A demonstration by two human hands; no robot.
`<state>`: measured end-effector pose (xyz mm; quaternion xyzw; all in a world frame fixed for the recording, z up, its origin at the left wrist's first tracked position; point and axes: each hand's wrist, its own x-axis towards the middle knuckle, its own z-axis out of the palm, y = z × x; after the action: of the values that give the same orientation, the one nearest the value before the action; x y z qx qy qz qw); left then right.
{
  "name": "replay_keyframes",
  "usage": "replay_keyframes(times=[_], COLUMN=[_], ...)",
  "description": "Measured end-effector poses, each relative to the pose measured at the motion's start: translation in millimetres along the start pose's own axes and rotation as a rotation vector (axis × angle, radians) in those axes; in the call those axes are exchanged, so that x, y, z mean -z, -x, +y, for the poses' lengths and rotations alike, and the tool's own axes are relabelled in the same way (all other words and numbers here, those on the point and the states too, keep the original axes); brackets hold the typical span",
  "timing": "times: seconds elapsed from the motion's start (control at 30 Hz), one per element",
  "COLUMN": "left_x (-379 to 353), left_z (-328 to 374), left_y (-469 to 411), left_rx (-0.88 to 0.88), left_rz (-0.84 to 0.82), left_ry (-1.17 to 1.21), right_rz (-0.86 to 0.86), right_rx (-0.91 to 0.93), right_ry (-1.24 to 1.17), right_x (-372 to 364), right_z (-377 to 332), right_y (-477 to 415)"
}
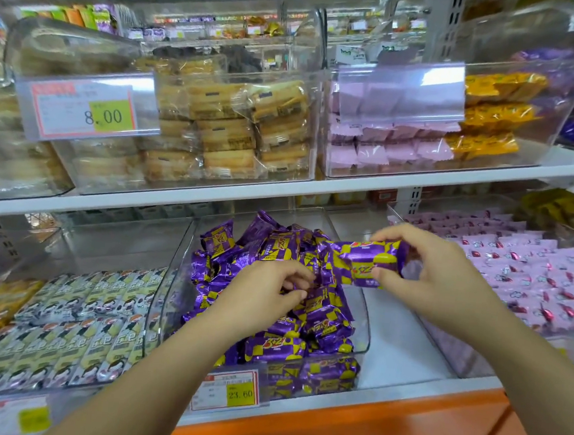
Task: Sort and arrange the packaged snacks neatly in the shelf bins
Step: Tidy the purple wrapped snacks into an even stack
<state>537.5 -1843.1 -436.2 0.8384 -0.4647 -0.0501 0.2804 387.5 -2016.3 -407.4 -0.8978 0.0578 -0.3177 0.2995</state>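
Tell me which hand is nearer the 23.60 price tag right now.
Left. The left hand is down among the purple packets in the bin just above the price tag; the right hand is higher and further right, holding one packet up.

Bright, even shop light falls from above, throwing white glare on the clear label holder (402, 89) and the lidded upper bin (533, 37), shadows are faint, the shelf edge (281, 186) bows with wide-angle distortion, and the left margin is blurred.
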Motion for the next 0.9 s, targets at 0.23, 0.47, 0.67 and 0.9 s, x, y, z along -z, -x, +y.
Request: replay_keyframes(times=[0.23,0.47,0.67,0.9], left_x=[-20,-14,7,7], left_z=[8,6,1,11], left_y=[-21,-25,-10,-9], left_rx=[-0.073,-0.002,0.091,0.209], left_rz=[-0.167,-0.113,-0.009,0.219], left_ry=[-0.404,0.011,0.545,1.100], right_rz=[-0.049,0.007,0.127,-0.211], right_rx=[-0.081,-0.094,-0.151,-0.048], right_ry=[0.059,-0.013,-0.198,-0.192], right_x=[-5,2,8,-6], right_z=[6,3,-6,-9], right_y=[2,3,3,10])
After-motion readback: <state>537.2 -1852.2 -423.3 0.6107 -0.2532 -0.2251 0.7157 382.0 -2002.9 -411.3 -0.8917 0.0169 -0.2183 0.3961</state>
